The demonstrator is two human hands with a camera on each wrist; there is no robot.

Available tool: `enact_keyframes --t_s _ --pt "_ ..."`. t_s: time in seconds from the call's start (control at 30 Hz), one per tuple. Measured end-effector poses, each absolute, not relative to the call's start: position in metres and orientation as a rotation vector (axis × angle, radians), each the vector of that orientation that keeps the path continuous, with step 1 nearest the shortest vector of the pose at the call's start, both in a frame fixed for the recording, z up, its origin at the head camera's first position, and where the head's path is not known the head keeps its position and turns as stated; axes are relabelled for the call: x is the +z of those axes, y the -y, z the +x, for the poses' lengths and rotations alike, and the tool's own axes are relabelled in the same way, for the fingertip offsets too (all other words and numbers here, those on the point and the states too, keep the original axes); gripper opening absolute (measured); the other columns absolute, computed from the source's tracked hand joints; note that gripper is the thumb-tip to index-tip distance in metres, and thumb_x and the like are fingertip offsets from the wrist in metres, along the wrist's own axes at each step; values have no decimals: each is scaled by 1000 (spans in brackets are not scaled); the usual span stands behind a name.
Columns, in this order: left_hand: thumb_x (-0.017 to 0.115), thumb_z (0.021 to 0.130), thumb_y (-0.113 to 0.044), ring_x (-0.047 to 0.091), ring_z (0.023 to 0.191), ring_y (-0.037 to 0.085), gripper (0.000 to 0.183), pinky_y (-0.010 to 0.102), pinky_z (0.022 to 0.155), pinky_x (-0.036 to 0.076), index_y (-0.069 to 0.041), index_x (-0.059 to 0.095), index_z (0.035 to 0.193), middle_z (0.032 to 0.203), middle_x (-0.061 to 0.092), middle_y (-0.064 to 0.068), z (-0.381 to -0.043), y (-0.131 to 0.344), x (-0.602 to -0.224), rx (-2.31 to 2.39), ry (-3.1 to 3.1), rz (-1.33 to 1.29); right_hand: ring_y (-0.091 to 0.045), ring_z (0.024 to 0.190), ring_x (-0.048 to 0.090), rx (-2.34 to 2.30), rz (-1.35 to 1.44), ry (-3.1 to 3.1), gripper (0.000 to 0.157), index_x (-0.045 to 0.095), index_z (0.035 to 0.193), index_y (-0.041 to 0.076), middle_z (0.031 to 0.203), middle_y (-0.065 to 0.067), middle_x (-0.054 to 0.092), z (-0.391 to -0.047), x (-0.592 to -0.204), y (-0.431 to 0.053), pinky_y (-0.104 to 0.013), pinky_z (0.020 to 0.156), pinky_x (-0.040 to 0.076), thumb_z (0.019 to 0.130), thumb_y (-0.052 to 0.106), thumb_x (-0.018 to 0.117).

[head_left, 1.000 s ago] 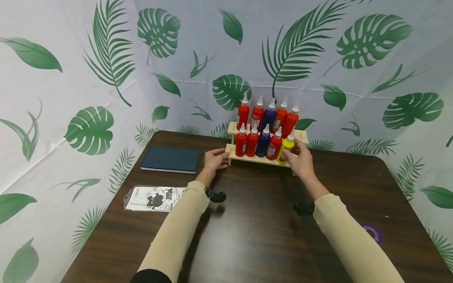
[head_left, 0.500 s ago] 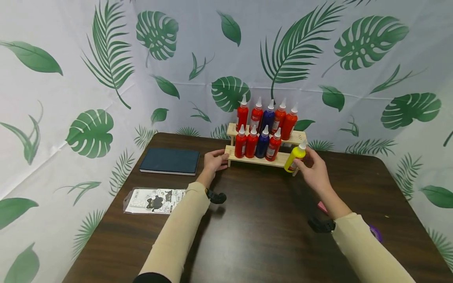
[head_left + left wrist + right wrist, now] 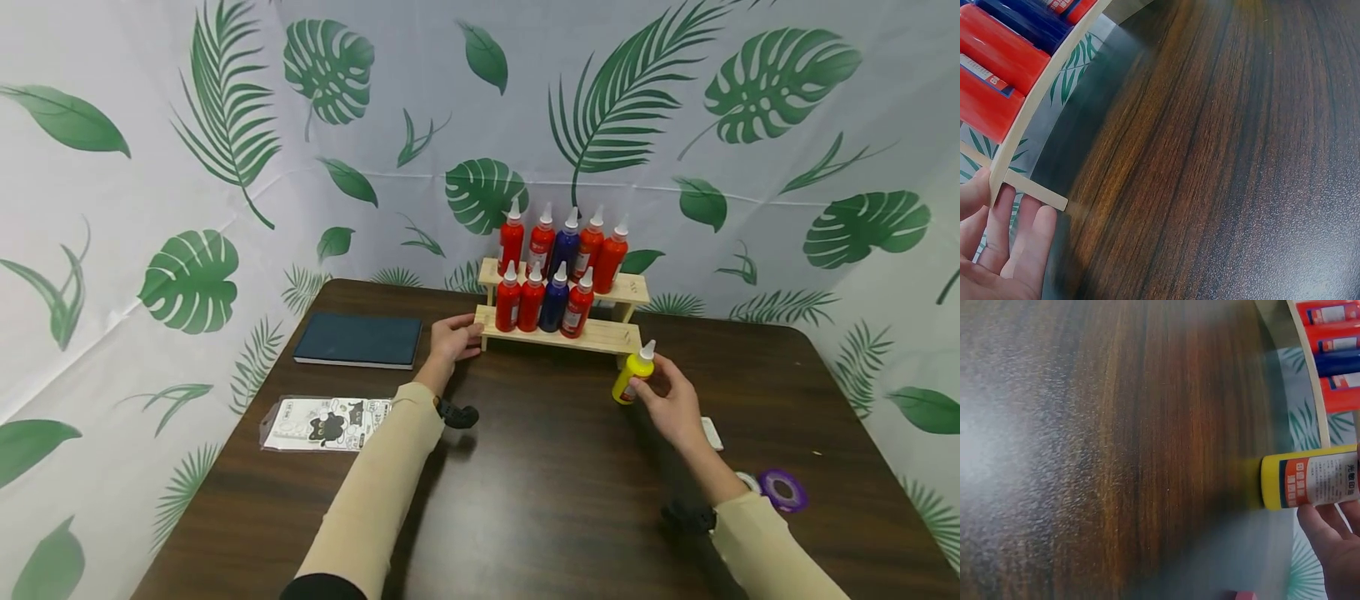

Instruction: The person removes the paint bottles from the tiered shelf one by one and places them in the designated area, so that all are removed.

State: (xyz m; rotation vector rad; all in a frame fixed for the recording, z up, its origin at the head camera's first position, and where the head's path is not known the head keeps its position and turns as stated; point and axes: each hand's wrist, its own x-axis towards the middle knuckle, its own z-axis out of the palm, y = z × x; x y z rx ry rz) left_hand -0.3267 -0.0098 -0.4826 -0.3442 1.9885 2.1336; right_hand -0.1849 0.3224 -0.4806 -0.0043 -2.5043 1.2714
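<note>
A two-step wooden rack (image 3: 611,334) stands at the back of the table, bearing red and blue squeeze bottles with white pointed nozzles. My left hand (image 3: 453,340) grips the left end of its lower step; in the left wrist view the thumb lies on the board's edge and the fingers reach beneath. Off the rack, in front of its right end, my right hand (image 3: 672,403) holds a yellow squeeze bottle (image 3: 633,377) between thumb and fingers, tilted with its nozzle up to the right. Its printed label (image 3: 1329,478) shows in the right wrist view.
A dark notebook (image 3: 358,340) and a packet with a black cat print (image 3: 327,424) lie to the left. Near the right forearm are a purple tape roll (image 3: 783,490) and a small white object (image 3: 712,433). A leaf-patterned cloth (image 3: 420,75) hangs behind the table.
The right hand has lifted the yellow bottle from the lower step's right end and brought it forward and slightly right. The left hand stays on the rack.
</note>
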Motion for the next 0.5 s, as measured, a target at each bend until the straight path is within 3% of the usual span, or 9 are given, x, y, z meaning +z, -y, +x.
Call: enact_keyframes --t_s 0.4,0.5 --pt "70 88 -13 68 95 29 35 33 69 59 -8 65 122 108 68 15 -328 10 -482 2119 -1999 -348 -38 111 56 1308 -68 2455 54 45 136 -4 120 -25 57 -191 -489 -319 -54 97 44 89 11 68" --pt "70 88 -13 68 94 28 35 32 67 59 -8 65 123 108 68 15 -327 9 -482 2115 -2015 -348 -34 108 57 1306 -73 2447 57 45 137 -2 119 -23 57 -191 -486 -320 -48 95 48 87 11 70"
